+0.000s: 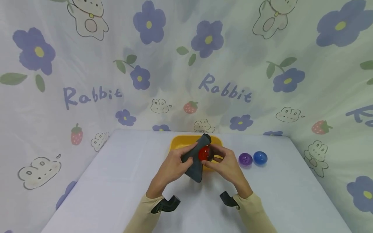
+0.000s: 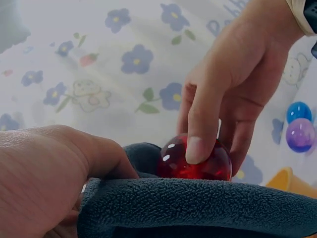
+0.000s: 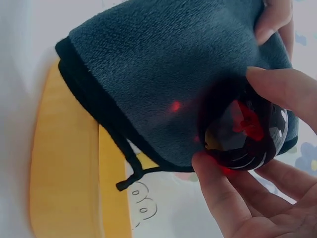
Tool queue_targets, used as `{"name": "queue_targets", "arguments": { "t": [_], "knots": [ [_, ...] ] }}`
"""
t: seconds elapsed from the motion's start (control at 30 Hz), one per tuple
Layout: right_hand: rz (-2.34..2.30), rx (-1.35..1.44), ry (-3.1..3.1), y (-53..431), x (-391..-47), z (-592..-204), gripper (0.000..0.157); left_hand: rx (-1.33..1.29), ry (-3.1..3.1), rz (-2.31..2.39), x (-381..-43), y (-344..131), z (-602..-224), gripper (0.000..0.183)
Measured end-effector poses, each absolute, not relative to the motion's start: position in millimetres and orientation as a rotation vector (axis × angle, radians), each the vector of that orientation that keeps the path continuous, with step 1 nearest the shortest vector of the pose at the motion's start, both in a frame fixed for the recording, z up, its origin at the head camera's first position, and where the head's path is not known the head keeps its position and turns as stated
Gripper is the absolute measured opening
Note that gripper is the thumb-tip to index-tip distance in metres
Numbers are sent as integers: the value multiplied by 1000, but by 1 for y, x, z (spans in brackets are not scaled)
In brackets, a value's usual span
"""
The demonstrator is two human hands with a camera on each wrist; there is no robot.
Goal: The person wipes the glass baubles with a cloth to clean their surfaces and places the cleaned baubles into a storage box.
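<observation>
Head view, left hand: left hand [image 1: 175, 164] pinches grey-blue cloth [image 1: 193, 164], thumb on the near face.
Head view, right hand: right hand [image 1: 227, 162] pinches red ball [image 1: 205, 153], thumb below, fingers round the far side.
Head view, red ball: see-through, up between both hands, right beside cloth.
Head view, yellow bin: yellow bin [image 1: 181, 139] on white table [image 1: 116, 171], partly hidden behind cloth and hands.
Head view, other balls: purple ball [image 1: 245, 159] and blue ball [image 1: 260, 158] side by side on table, right of bin.
Head view, backdrop: flower-and-rabbit sheet [image 1: 169, 74] behind and at both sides.
Left wrist, cloth: runs across the bottom, fuzzy, folded edge up; left hand grips its left end.
Left wrist, red ball: underside hidden behind cloth edge; right thumb flat on the near side, fingers behind.
Right wrist, red ball: looks dark, thumb and fingertips round it; contact with cloth unclear.
Right wrist, cloth: dark trim, small hanging loop [image 3: 130, 183], red light spot on it.
</observation>
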State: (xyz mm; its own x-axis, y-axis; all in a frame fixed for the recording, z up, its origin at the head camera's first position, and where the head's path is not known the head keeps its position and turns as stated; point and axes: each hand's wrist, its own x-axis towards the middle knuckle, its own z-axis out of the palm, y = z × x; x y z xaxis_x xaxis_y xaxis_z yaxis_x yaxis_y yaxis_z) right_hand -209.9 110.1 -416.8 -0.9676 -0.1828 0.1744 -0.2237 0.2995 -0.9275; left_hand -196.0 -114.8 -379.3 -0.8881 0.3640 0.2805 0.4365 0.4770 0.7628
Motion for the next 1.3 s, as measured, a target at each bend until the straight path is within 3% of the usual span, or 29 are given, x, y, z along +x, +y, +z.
{"name": "queue_targets", "arguments": {
  "t": [0.5, 1.3],
  "knots": [
    [1825, 604, -2425, 107, -203, -413, 59, -781, -2675, -1357, -203, -120, -380, 55],
    [1868, 460, -2288, 110, -210, -419, 60, -669, -2731, -1498, -199, -116, -381, 56]
  ]
}}
